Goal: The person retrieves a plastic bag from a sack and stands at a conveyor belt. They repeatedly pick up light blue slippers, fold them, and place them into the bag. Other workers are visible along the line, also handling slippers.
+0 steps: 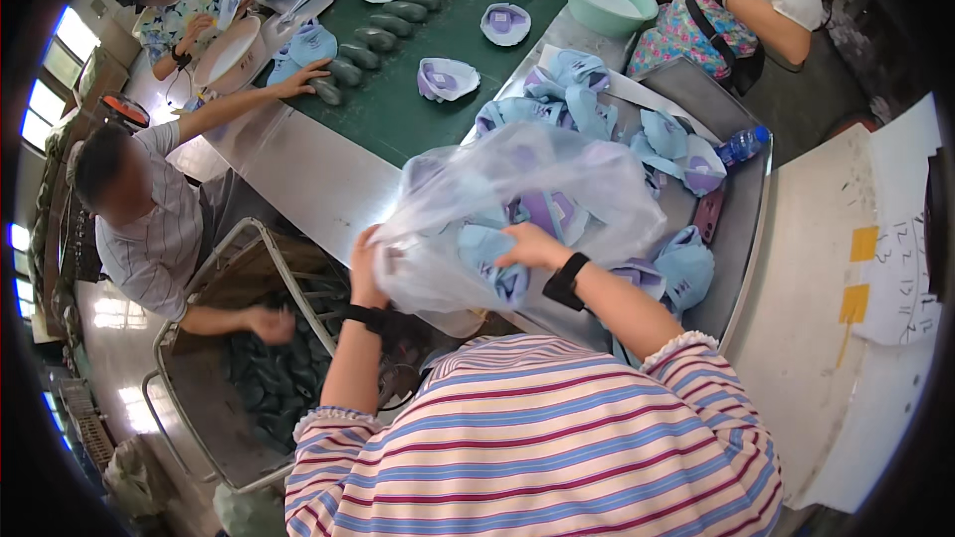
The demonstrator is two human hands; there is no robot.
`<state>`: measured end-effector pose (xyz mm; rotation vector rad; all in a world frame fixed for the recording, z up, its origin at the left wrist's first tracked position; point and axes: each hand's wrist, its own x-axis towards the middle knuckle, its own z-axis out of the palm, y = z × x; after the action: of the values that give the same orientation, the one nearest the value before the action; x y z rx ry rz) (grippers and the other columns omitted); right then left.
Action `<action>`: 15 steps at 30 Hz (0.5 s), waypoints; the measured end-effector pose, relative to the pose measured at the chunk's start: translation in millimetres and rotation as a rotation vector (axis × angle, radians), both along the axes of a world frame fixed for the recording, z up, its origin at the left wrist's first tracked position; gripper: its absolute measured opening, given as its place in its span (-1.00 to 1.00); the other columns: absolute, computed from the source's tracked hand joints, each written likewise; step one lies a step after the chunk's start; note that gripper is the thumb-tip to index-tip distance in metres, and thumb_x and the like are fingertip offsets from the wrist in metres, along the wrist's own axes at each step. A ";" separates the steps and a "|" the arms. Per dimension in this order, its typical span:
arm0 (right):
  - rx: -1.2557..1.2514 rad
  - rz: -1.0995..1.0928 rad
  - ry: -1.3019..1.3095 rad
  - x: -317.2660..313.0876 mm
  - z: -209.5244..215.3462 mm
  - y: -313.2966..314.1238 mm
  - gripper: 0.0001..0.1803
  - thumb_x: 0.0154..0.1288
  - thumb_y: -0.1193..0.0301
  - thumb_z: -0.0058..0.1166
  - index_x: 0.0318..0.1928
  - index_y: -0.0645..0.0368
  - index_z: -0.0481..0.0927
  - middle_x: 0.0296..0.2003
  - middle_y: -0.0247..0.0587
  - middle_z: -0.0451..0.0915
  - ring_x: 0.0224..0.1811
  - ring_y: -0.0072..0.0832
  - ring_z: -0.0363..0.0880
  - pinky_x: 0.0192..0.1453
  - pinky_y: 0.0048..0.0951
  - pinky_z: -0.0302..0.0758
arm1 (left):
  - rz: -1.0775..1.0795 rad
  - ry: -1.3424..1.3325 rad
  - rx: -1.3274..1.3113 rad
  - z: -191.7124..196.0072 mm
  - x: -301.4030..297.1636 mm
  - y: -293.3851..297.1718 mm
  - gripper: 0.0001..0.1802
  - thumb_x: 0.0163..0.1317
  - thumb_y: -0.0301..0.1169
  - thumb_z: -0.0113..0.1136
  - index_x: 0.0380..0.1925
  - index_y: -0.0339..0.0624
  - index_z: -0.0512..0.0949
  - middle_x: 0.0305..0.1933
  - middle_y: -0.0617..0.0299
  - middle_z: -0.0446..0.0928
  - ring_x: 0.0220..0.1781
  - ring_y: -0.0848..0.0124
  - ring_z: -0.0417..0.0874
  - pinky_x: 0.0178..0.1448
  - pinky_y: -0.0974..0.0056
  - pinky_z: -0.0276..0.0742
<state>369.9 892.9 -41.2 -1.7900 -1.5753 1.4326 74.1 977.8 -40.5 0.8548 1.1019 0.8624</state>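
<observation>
A clear plastic bag point(607, 174) spreads in front of me over the near end of the metal work tray. My left hand point(366, 267) is closed on the bag's left edge and lifts it; the fingers are partly behind the plastic. My right hand point(535, 246) grips a light blue and purple shoe upper point(481, 245) at the bag's near side. More uppers show through the plastic. Around the bag lie other blue shoe uppers point(684, 267), some beyond it and some to its right.
A dark red phone point(708, 212) and a blue bottle point(744, 145) lie along the tray's right side. Ahead, a green conveyor belt point(383, 129) carries dark shoe lasts point(375, 38) and uppers. A pale green basin point(609, 5) stands beyond. At left, a co-worker point(149, 199) reaches over a cart point(164, 368) of lasts.
</observation>
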 end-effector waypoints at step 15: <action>0.242 0.043 0.577 136.5 128.8 -50.2 -0.80 0.07 0.49 0.21 -0.28 0.34 0.59 -0.35 -0.35 0.62 -0.31 -0.63 0.51 -0.18 -0.57 0.43 | -1.214 0.795 0.920 -4.2 54.1 -41.1 -0.55 0.09 -0.18 0.17 -0.05 -0.17 0.46 -0.09 -0.04 0.52 -0.06 0.05 0.53 -0.02 0.09 0.46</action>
<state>506.5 842.7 87.6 -1.0796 -1.4031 1.5207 128.2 936.7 -44.7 2.4206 0.5250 -0.1272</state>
